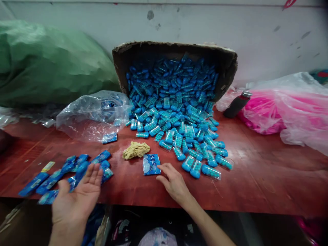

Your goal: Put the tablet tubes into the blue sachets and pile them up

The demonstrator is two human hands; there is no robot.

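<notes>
A yellow bundle (136,150) sat between the stacked blue cards (150,164) and a clear bag (82,116) farther left; blue packets (52,181) lay left, blue containers (176,112) spread from a far box (232,66). The fingers of the right hand (175,184) were at the cards' right edge, their grasp impossible to tell; the left hand (79,198) was released, palm up. The red bench (258,177) fronted a stained wall (256,37).

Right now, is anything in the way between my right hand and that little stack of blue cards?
Nothing visible. Your right hand is at the right edge of the blue cards; the crumpled yellow cloth lies off their far-left corner.
</notes>
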